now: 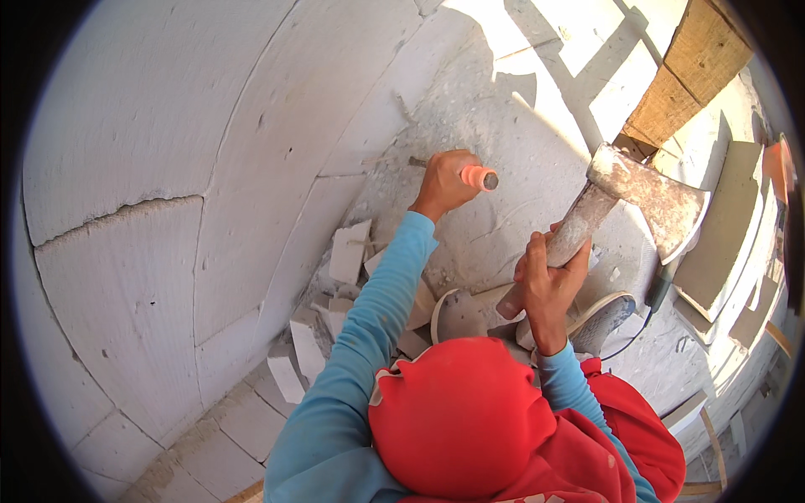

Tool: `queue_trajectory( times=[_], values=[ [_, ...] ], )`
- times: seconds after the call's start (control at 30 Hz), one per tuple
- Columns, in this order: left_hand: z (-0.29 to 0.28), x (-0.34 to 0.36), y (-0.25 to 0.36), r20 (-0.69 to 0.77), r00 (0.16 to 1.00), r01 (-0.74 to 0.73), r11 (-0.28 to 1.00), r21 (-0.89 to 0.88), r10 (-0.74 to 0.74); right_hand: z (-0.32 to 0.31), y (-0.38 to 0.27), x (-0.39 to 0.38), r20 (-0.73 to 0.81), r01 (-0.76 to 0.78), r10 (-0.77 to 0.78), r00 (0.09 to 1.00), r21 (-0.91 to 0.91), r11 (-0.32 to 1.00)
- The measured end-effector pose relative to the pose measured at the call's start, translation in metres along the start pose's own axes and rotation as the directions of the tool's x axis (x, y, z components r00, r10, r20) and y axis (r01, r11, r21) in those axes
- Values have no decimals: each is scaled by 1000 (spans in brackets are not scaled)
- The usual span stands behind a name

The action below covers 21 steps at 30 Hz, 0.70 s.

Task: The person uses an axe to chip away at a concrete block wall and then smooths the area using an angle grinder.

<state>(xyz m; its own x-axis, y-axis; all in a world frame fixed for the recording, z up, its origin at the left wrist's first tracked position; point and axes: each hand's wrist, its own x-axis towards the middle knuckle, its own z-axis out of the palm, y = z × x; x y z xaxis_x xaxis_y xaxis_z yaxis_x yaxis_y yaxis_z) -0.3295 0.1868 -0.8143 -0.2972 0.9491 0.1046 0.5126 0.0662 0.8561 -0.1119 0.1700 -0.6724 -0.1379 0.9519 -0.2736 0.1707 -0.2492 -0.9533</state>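
My left hand (446,183) is wrapped round the orange grip (474,177) of a chisel-like tool, its dark end facing me and its shaft pointing toward the white block wall (251,168). My right hand (547,281) grips the worn handle (579,218) of an axe (646,197), whose pale, rust-marked head is raised to the right of my left hand. Whether the chisel's far tip touches anything is unclear. Two shoes (602,323) show below my hands, partly hidden by red fabric (457,411) in the foreground.
Broken white block pieces (348,251) lie along the wall's foot at lower left. A dusty floor (495,218) spreads beneath the tools. A wooden board (683,71) stands at upper right, with grey blocks (717,226) and a dark power tool with a cord (658,289) at the right.
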Motion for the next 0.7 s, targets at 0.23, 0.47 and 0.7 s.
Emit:
queue_trajectory(
  times=[0.23, 0.47, 0.7],
  values=[
    [10, -5, -16, 79, 992, -105, 986, 132, 95, -11, 65, 2, 289, -67, 198, 937, -406, 911],
    [18, 22, 7, 142, 978, -171, 979, 108, 155, -27, 46, 21, 127, -57, 90, 988, -246, 968],
    [10, 41, -17, 179, 975, -154, 981, 115, 132, -34, -1, 22, 141, -218, 242, 960, -164, 962]
  ],
)
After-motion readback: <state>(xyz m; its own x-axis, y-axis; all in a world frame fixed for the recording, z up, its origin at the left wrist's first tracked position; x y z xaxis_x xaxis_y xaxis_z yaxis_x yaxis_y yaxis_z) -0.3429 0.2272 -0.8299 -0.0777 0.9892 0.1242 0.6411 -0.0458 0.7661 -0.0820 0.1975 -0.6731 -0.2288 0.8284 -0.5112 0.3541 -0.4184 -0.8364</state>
